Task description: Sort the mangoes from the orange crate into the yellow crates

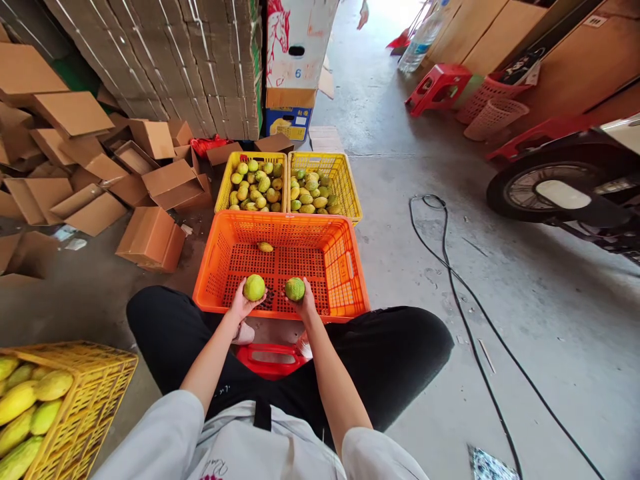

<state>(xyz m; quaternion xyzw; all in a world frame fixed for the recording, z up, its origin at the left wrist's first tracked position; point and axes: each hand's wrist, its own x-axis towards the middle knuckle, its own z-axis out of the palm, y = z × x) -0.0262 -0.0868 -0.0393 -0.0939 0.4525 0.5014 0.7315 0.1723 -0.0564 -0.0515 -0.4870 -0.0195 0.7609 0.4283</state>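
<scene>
My left hand [243,303] is closed around a smooth, round yellow-green fruit [255,287]. In my right hand [305,304] is a darker green round fruit [295,289] with a rougher, blotchy skin. Both hands are over the near side of an orange plastic crate [210,267], fruits facing up and apart from each other. A single small yellow fruit [265,247] lies on the crate's slatted floor. Touching its far edge are two yellow crates: the left one [223,180] and the right one [354,190], both holding many yellow-green fruits.
Another yellow crate [95,393] of larger, elongated yellow-green fruits stands by my left side. Cardboard boxes [150,233] lie piled at the left. A black cable [450,270] loops over the floor on the right, near a motorbike wheel [540,183]. A red stool [440,87] stands farther back.
</scene>
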